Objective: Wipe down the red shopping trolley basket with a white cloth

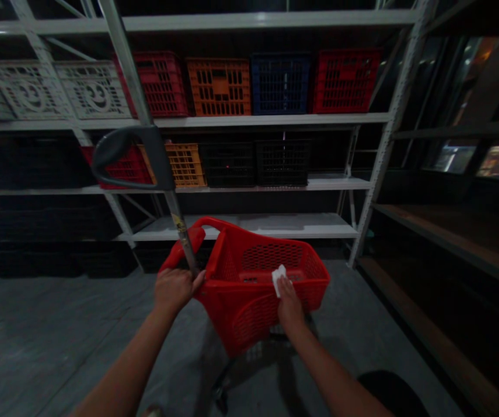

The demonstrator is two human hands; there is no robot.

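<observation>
1. My left grip point(175, 289) is clamped round the metal pole point(182, 234) of a red plastic trolley basket point(240, 324), which stands on the concrete floor point(58, 330) before the steel shelving point(244, 226).
2. My right grip point(290, 304) is closed on a white cloth point(279, 280) at the basket's near wall.
3. The basket looks light and stiff, and the cloth soft – I'd take hold at the pole or the rim.

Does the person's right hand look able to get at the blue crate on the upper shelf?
Probably not: the right hand, holding a white cloth, is low at the red plastic shopping basket, which stands between it and the blue crate, high on the shelving.
</observation>
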